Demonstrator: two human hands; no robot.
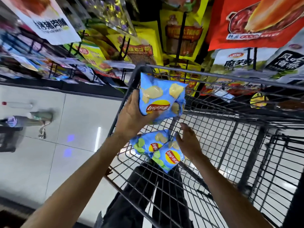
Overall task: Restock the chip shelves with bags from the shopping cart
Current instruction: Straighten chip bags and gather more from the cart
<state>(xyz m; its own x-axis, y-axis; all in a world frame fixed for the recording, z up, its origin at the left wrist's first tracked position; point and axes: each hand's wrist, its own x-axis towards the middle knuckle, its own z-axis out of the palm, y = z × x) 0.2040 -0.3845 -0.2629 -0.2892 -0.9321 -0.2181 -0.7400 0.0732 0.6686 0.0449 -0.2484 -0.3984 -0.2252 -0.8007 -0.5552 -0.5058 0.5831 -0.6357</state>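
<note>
My left hand grips a light blue bag of chips and holds it up above the wire shopping cart, near the cart's far left corner. Two more blue chip bags lie in the cart: one on the left and one overlapping it on the right. My right hand is inside the cart with its fingers spread, right beside those two bags; whether it touches them is unclear. Shelves packed with snack bags run behind the cart.
Yellow, red and white snack packs hang on hooks above the cart. White tiled floor lies to the left. A person stands far down the aisle at the left. My dark trouser legs show through the cart's mesh.
</note>
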